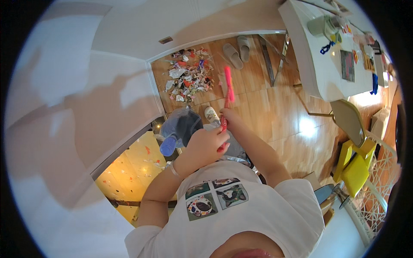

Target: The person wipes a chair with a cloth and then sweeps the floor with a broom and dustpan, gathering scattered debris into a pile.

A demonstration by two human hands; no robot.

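Both my hands are closed on the red handle point(223, 123) of what looks like a broom, in front of my body. My left hand point(210, 144) wraps the handle's near end. Farther along it, my right hand point(230, 118) grips the shaft. The bright pink head point(229, 84) points away from me, over the wooden floor; whether it touches the floor I cannot tell. A heap of paper scraps and mixed litter point(189, 75) lies on the floor ahead and to the left of it. Beside my left forearm is a clear, bottle-like thing with a blue end point(168, 146).
Grey slippers point(237, 52) lie by the far wall, near a dark metal frame point(267, 60). A white table point(307, 56) with small items stands at the right, with chairs and a yellow seat point(355, 174) nearer. At left, a doorway opens onto a littered floor point(129, 172).
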